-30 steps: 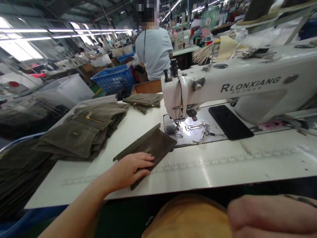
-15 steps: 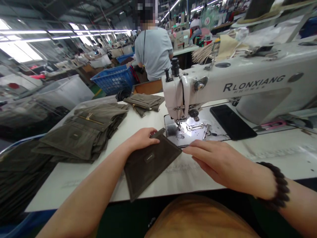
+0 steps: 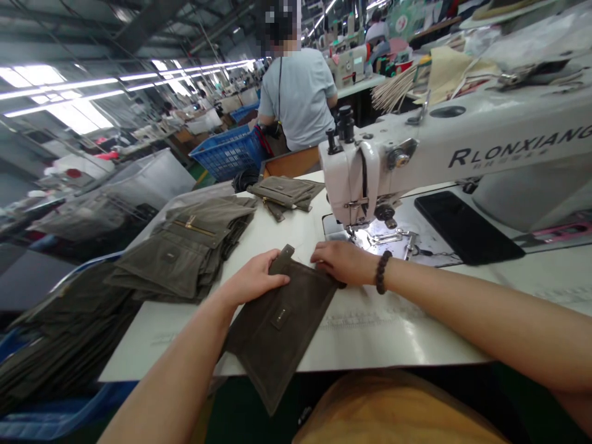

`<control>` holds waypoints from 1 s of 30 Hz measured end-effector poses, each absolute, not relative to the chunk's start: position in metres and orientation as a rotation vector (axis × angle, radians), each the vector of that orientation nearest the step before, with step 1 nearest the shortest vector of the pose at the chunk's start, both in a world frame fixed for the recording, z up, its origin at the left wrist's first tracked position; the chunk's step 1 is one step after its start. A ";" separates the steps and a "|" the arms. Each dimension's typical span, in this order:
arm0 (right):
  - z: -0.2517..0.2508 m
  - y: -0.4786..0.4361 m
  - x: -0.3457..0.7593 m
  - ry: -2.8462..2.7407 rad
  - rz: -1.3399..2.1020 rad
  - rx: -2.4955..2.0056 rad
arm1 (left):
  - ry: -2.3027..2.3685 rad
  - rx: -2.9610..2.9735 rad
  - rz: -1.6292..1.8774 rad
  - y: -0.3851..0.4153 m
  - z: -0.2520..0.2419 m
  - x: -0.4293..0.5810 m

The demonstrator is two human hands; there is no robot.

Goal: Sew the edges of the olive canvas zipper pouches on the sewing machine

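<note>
A dark olive fabric piece (image 3: 296,302) with a small label patch lies tilted on the white table, one corner hanging past the front edge. My left hand (image 3: 254,277) grips its upper left side near a small tab, thumb on top. My right hand (image 3: 340,262), with a beaded bracelet at the wrist, is closed at the upper right edge of the piece; its fingertips are partly hidden. Just behind the right hand is the needle area of the white sewing machine (image 3: 351,185).
Stacks of olive pieces lie at left (image 3: 185,246) and behind (image 3: 287,191). A black phone (image 3: 467,228) rests on the machine bed at right. A blue basket (image 3: 226,151) and a seated person (image 3: 298,92) are beyond the table.
My right hand has moved left and forward onto the upper edge of the piece. The piece has shifted towards me and turned, its lower corner now beyond the table edge. The view has shifted left.
</note>
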State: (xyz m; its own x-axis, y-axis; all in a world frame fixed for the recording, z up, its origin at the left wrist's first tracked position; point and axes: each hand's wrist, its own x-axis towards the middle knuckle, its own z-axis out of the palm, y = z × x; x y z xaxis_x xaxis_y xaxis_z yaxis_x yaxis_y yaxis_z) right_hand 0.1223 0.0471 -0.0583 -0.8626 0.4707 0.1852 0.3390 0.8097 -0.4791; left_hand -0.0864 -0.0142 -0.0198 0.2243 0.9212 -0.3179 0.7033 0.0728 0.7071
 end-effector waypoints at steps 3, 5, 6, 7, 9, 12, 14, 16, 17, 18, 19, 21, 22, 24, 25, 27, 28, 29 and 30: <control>-0.062 0.048 0.118 -2.699 0.633 -0.602 | 1.588 1.737 0.329 -0.018 -0.021 -0.091; -0.063 0.047 0.116 -2.705 0.630 -0.589 | 1.579 1.767 0.319 -0.020 -0.021 -0.094; -0.064 0.047 0.117 -2.709 0.623 -0.592 | 1.579 1.782 0.308 -0.021 -0.021 -0.097; -0.064 0.047 0.117 -2.712 0.612 -0.604 | 1.589 1.793 0.292 -0.023 -0.020 -0.101; -0.065 0.050 0.120 -2.710 0.581 -0.658 | 1.646 1.787 0.264 -0.027 -0.018 -0.114; -0.067 0.054 0.124 -2.700 0.540 -0.739 | 1.699 1.672 0.268 -0.041 -0.012 -0.139; -0.067 0.052 0.123 -2.696 0.526 -0.760 | 1.613 1.536 0.289 -0.052 -0.006 -0.151; -0.061 0.043 0.122 -2.682 0.512 -0.779 | 1.504 1.448 0.296 -0.062 0.001 -0.152; -0.056 0.037 0.121 -2.674 0.497 -0.791 | 1.468 1.438 0.294 -0.065 0.005 -0.149; -0.049 0.030 0.122 -2.667 0.492 -0.797 | 1.446 1.449 0.292 -0.068 0.009 -0.144; -0.041 0.022 0.123 -2.663 0.510 -0.798 | 1.434 1.478 0.293 -0.069 0.013 -0.137; -0.023 0.006 0.129 -2.660 0.684 -0.773 | 1.416 1.555 0.294 -0.069 0.020 -0.118; -0.015 -0.002 0.133 -2.637 0.879 -0.773 | 1.401 1.599 0.291 -0.067 0.023 -0.109; -0.003 -0.016 0.143 -2.550 1.246 -0.814 | 1.358 1.686 0.281 -0.062 0.027 -0.089; -0.001 -0.022 0.149 -2.510 1.358 -0.845 | 1.326 1.716 0.277 -0.060 0.027 -0.079; -0.003 -0.030 0.159 -2.446 1.473 -0.924 | 1.234 1.709 0.288 -0.053 0.025 -0.062; -0.007 -0.032 0.164 -2.404 1.519 -0.963 | 1.172 1.665 0.299 -0.049 0.023 -0.056; -0.012 -0.035 0.168 -2.343 1.573 -1.001 | 1.106 1.600 0.311 -0.046 0.021 -0.050; -0.017 -0.037 0.172 -2.262 1.630 -1.031 | 1.049 1.526 0.317 -0.042 0.018 -0.045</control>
State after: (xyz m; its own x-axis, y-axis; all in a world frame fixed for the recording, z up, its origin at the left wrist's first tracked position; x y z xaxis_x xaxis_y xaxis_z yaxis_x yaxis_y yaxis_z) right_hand 0.1717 -0.0365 -0.0174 -0.7468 0.6162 -0.2501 0.4322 0.1639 -0.8868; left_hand -0.0449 -0.0420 0.0181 0.5566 0.7518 -0.3535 0.4304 0.1030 0.8967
